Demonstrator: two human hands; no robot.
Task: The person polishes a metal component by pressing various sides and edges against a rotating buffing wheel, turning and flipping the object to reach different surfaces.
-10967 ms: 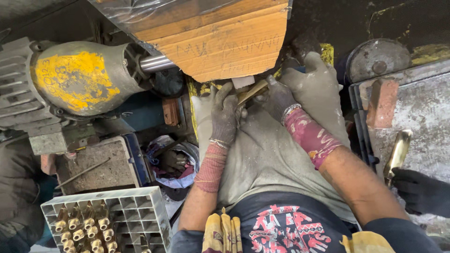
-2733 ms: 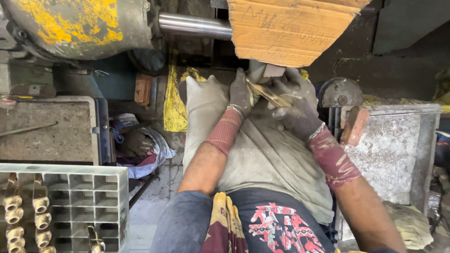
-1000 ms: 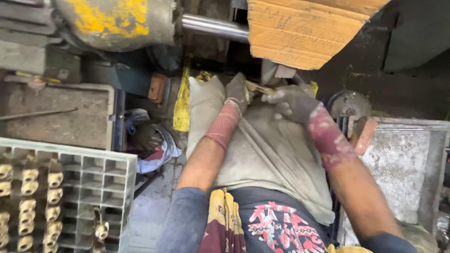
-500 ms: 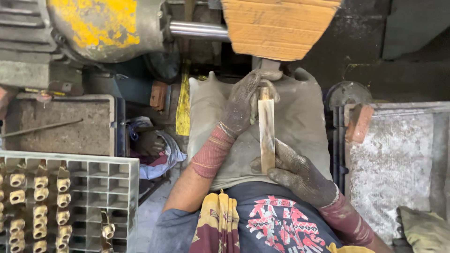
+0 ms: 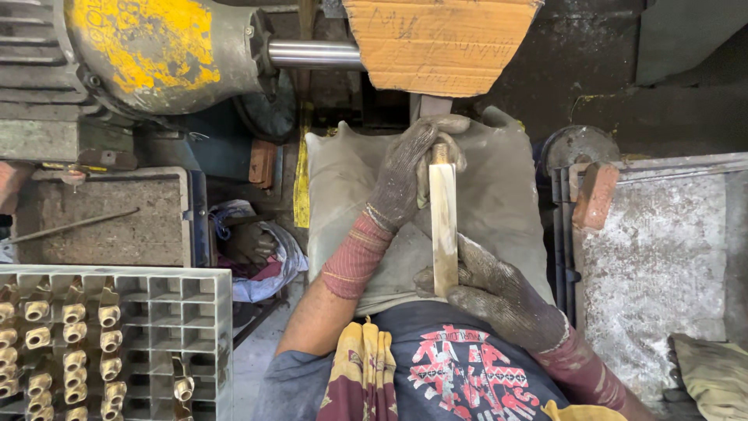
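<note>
Lowered since earlier, right hand point(image 5: 499, 292) and left hand point(image 5: 409, 168) fingers grip pale bar point(image 5: 443, 226) below tan cardboard point(image 5: 440, 43).

A metalworking shop, cramped and grimy. Shown by the yellow-painted electric motor point(image 5: 156, 54) with its bare steel shaft point(image 5: 312, 54) running behind a cardboard guard point(image 5: 440, 43); by the grey compartment tray point(image 5: 156, 312) stocked with small brass fittings point(image 5: 74, 343); by dust-caked metal bins point(image 5: 654, 265) on either side, a padded grey work cushion point(image 5: 351, 195), and soot-dark surfaces all round.
</note>
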